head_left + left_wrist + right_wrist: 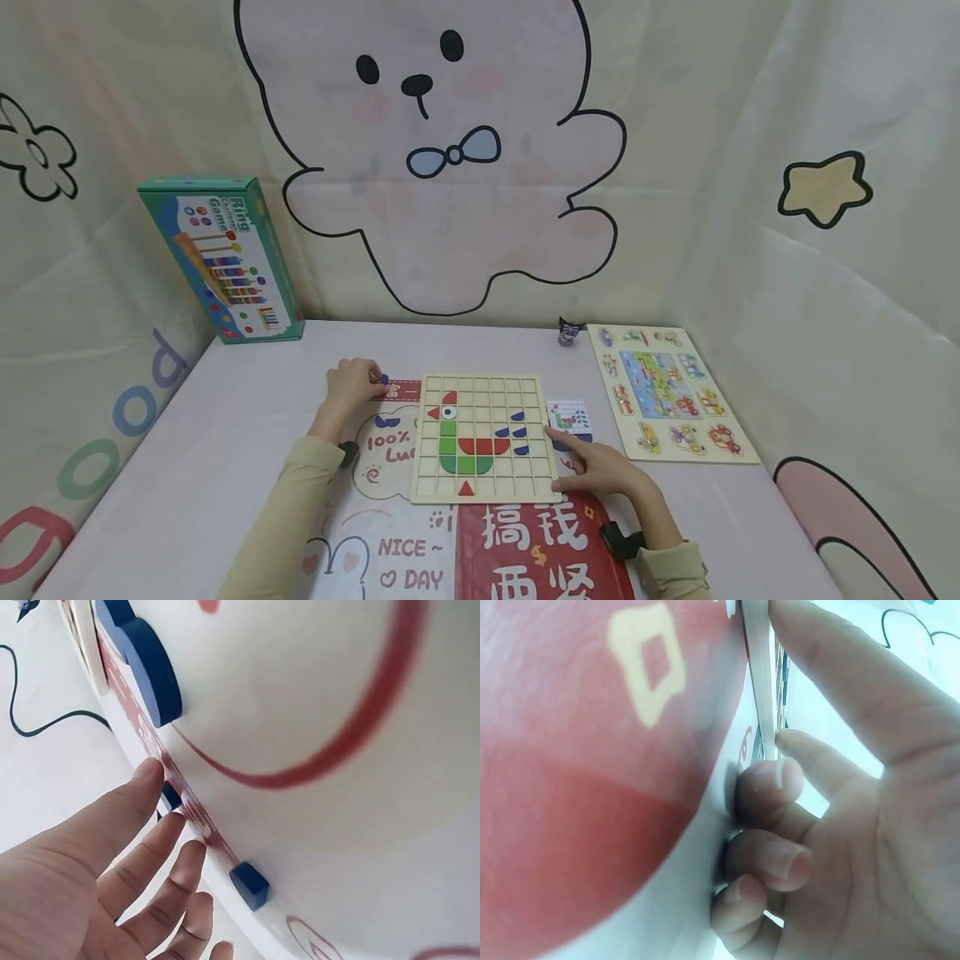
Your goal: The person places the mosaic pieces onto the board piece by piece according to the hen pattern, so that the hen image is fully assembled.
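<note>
My left hand (351, 390) is beyond the board's upper left side, pinching a small blue piece (171, 796) between thumb and index fingertip. Another blue piece (250, 885) lies below those fingers in the left wrist view. Two blue half-round pieces (387, 422) sit together on the printed mat. A wooden grid board (517, 487) bears a bird of red, green and blue pieces, with a red triangle (466, 489) in its bottom row. At the board's right edge, my right hand (603, 468) touches with straight thumb and index finger; its other fingers curl beneath.
A small picture card (568, 415) lies right of the board, partly behind the right hand. Farther right is a wooden picture puzzle (720, 450), with a small dark figure (569, 332) by its far corner. A green toy box (225, 262) stands at the back left.
</note>
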Motion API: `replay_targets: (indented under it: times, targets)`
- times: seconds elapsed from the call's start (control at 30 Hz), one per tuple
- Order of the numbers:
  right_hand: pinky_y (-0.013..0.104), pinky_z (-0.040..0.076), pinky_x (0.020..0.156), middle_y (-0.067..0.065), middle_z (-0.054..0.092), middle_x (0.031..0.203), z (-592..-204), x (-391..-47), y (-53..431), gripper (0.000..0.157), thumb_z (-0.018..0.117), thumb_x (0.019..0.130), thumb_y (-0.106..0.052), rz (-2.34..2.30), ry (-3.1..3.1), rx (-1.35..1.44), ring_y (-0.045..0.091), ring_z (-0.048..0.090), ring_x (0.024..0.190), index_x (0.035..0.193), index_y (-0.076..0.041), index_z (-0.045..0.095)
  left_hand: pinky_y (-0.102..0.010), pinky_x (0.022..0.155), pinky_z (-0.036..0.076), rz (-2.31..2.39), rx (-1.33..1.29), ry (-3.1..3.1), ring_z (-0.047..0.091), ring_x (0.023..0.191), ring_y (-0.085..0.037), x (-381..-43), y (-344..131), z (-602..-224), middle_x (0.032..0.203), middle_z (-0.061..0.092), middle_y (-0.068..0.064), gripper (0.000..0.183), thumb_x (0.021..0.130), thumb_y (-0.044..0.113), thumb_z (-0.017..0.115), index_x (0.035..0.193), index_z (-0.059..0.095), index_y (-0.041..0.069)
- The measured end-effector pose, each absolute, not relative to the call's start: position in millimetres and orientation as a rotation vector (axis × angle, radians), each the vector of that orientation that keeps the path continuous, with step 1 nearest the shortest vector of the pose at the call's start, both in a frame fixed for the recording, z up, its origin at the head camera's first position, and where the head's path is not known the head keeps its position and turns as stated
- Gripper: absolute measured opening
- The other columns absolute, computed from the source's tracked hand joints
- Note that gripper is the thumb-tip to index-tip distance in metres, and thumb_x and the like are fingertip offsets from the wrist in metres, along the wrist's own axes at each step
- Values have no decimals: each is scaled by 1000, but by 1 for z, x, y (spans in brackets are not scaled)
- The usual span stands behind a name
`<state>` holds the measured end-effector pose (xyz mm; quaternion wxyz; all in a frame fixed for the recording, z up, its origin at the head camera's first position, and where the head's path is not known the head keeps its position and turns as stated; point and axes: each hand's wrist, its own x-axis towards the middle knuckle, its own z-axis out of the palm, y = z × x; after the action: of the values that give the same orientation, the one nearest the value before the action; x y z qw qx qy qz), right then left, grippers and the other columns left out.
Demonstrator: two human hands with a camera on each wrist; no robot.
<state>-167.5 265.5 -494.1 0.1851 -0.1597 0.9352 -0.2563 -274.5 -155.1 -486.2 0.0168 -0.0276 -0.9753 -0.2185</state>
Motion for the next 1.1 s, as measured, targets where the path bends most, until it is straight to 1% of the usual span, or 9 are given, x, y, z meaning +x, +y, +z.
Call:
replay_targets:
  times: [0.17,0.47,0.67,0.9,1.1]
  targets:
    - [27,32,55,-3,40,59,-495,-167,265,85,73,72,-49,-719,2636,-445,10,32,53,144,-27,34,-49,80,36,-639,-95,-3024,54,82,-29,-281,-148,-492,79,66,-9,24,77,24,74,90,67,5]
    - [25,31,54,-3,41,60,-491,-167,264,84,72,73,-48,-721,2635,-452,9,32,53,144,-25,33,-46,78,39,-659,-155,-2989,58,79,-28,-282,-143,-491,79,67,-9,14,79,16,71,86,68,4]
    - [25,31,54,-3,41,59,-490,-167,265,85,72,73,-48,-721,2631,-452,9,32,53,144,-24,33,-46,79,39,-656,-203,-2991,58,81,-28,-279,-142,-491,81,67,-8,15,80,17,70,89,69,5]
    - [23,29,51,-5,42,59,-494,-168,266,84,72,72,-49,-722,2639,-448,7,32,51,144,-25,34,-48,78,39,-633,-285,-2964,55,81,-26,-274,-132,-486,76,65,-4,12,80,19,71,86,69,9]
    - [23,29,51,-6,41,58,-494,-168,266,84,72,73,-49,-729,2635,-475,7,32,51,144,-25,33,-46,78,40,-588,-342,-2985,52,80,-23,-272,-119,-480,74,63,-1,12,81,22,70,87,69,12]
